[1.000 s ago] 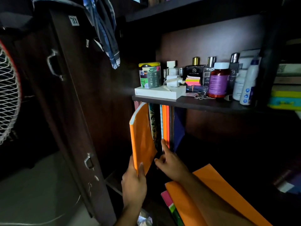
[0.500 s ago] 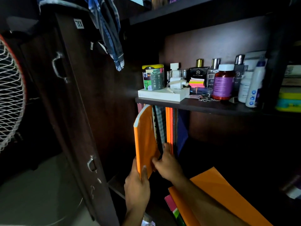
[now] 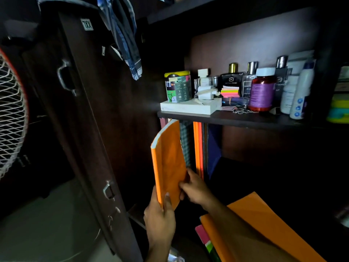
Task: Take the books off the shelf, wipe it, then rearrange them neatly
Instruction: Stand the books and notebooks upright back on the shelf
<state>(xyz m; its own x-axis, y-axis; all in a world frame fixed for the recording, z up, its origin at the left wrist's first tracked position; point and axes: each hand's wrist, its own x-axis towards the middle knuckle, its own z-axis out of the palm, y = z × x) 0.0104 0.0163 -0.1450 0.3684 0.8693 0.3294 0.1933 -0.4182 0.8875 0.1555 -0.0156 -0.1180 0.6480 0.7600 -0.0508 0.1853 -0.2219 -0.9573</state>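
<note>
Orange card fills the left hand (image 3: 160, 214), whose thumb and fingers clamp the lower edge of an orange-covered book (image 3: 169, 163). The book stands near upright, long axis vertical, its top tipped left and outward just under the shelf board (image 3: 245, 121). The right hand (image 3: 195, 188) sits just right of it, fingers curled against the cover's inner edge (whether they pinch it I cannot tell). The remaining books (image 3: 199, 148) stand upright directly behind, so the right hand looks nearer to them.
</note>
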